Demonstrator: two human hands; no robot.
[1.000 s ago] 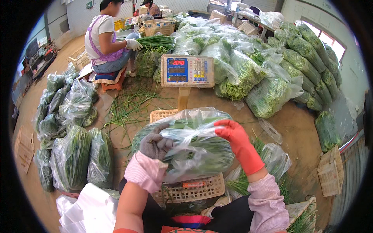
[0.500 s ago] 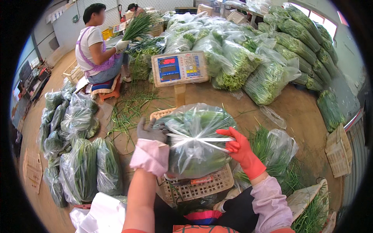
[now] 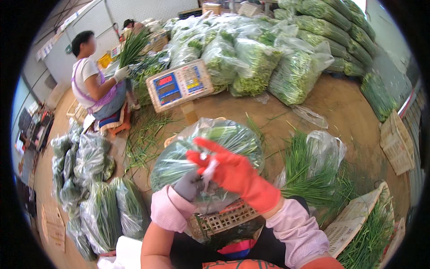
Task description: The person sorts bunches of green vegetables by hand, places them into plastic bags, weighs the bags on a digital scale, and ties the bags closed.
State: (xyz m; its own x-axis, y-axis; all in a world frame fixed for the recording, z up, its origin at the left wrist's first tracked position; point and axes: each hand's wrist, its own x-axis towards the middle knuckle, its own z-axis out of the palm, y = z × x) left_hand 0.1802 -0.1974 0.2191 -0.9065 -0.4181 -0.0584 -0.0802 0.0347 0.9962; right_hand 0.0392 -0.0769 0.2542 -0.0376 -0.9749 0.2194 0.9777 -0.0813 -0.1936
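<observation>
From where I stand, the largest thing near the person's hands is the clear bag of green stalks, lying on a pale plastic crate in front of the lap. Its long axis seems to run from left to right across the body, with the right end a little farther away. Which end has the tips, I cannot tell.

The right hand, gloved in red, is closed on a plastic twist, with the index finger stretched out to the left. The left hand, in grey, is close against it, partly hidden; whether its fingers are clamped, I cannot tell.

For such knotting, as I judge it, one hand should pinch the twist low, near the stalks, while the other pulls evenly, without sharp jerk, because thin film may tear.
</observation>
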